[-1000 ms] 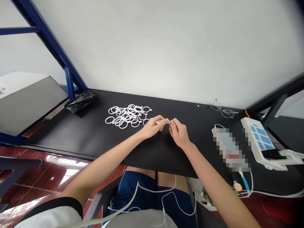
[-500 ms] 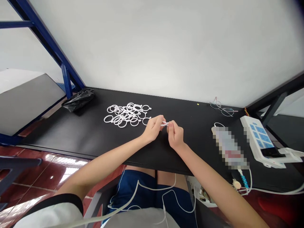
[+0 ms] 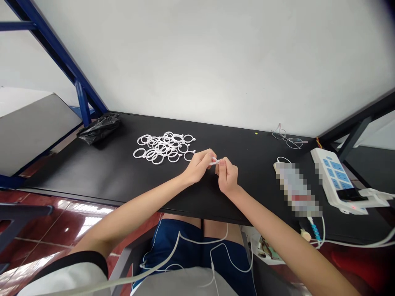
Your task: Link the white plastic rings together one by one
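Observation:
Between my two hands is a white plastic ring (image 3: 215, 162), partly hidden by the fingers. My left hand (image 3: 200, 164) is closed on one side of it. On the other side my right hand (image 3: 227, 174) pinches it between thumb and fingers. Both hands are just above the black table (image 3: 240, 144). Left of my left hand lies a loose pile of white rings (image 3: 163, 148), each with a small knob or eyelet on its edge. The nearest ring of the pile (image 3: 189, 156) lies right beside my left hand.
A black plastic bag (image 3: 98, 128) lies at the far left. On the right are eyeglasses (image 3: 286, 139), a blurred-out phone (image 3: 296, 189) with a cable, and a white power strip (image 3: 335, 176). White cables (image 3: 179, 242) run across my lap.
Both hands stay almost in place, still closed on the ring, which looks slightly turned. The view has shifted a little; the pile looks the same.

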Tool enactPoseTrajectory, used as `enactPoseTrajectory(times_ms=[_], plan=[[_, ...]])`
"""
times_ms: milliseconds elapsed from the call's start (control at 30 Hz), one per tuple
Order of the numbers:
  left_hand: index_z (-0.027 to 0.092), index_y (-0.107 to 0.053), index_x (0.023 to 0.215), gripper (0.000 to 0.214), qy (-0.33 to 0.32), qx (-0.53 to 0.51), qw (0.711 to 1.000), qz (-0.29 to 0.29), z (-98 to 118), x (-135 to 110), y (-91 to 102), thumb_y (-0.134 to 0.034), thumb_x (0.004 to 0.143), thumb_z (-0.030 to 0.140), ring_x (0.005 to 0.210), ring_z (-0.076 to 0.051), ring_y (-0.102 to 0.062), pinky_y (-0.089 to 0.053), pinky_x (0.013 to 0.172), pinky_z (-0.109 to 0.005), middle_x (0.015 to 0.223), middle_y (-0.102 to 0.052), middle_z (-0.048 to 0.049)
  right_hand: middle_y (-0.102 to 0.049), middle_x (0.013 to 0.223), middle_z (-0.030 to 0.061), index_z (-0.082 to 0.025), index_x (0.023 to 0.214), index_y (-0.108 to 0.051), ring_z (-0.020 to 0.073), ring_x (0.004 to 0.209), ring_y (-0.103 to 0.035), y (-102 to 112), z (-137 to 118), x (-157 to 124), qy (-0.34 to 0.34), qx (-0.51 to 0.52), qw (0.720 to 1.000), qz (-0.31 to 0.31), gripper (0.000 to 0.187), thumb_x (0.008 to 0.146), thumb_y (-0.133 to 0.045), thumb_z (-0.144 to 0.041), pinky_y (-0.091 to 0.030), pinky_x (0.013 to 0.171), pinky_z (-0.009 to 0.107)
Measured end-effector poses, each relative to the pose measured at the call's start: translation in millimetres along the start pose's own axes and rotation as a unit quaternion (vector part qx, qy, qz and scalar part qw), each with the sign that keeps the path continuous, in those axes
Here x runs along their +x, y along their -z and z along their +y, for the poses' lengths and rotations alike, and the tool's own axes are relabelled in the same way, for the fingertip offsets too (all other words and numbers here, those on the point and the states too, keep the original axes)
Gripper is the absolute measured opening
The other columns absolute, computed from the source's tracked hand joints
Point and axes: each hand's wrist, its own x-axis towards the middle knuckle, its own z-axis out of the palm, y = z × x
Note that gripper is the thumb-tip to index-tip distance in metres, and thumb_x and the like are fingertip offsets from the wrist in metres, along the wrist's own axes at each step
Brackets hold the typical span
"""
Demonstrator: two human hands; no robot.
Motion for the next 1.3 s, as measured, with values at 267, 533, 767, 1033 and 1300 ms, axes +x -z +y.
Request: enactPoseTrajectory(times_ms=[267,533,767,1033,1300], plan=[[0.016,-0.053,0.072,0.045,-0.021,0.023,0.999,-0.026,-3.5,9.3,11.1,-0.035,0.096,0.049,0.054,-0.01,-0.044,-0.038,0.057,-0.023,0.055,-0.044,0.0039,-0.042,0.052,-0.0042,-0.023,0.068,-0.038,0.0103,0.045,-0.042,-2.4,0.4,5.4,-0.048,0.006,0.998,-0.042,0.041,0.103,-0.029,-0.043,-0.035,0.05,0.026],[0.018,-0.059,0.075,0.037,-0.106,0.373,0.913,0.129,8.4,16.0,95.3,-0.057,0.087,0.053,0.085,-0.02,-0.053,-0.042,0.081,-0.033,0.08,-0.063,-0.004,-0.039,0.055,-0.0043,-0.023,0.065,-0.037,0.0103,0.047,-0.042,6.3,2.4,8.7,-0.115,0.058,0.992,0.014,0.043,0.102,-0.031,-0.045,-0.036,0.049,0.025],[0.018,-0.068,0.092,0.039,-0.116,0.556,0.816,0.109,-25.6,-7.3,154.5,-0.06,0.086,0.056,0.096,-0.026,-0.05,-0.043,0.089,-0.041,0.095,-0.062,-0.009,-0.037,0.053,-0.0055,-0.022,0.068,-0.04,0.0099,0.046,-0.041,2.9,4.5,12.0,-0.119,0.056,0.991,-0.037,0.042,0.102,-0.032,-0.046,-0.036,0.048,0.024],[0.024,-0.057,0.132,0.057,-0.013,0.543,0.827,0.147,-28.2,-36.8,187.4,-0.05,0.089,0.06,0.13,-0.033,-0.041,-0.034,0.108,-0.051,0.137,-0.051,-0.0119,-0.06,0.07,0.0013,-0.022,0.079,-0.051,0.0157,0.064,-0.06,-1.8,1.0,20.2,-0.132,0.048,0.989,-0.044,0.036,0.096,-0.043,-0.052,-0.05,0.062,0.029],[0.023,-0.022,0.154,0.102,0.031,0.502,0.864,0.041,-45.1,-31.1,223.8,-0.059,0.074,0.074,0.147,-0.04,-0.017,-0.022,0.116,-0.055,0.16,-0.022,-0.0156,-0.004,0.164,0.0161,-0.025,0.155,-0.017,0.0425,0.149,-0.002,-81.3,-5.1,87.8,-0.111,-0.151,0.933,-0.306,0.116,0.064,-0.065,-0.078,-0.014,0.116,0.061]])
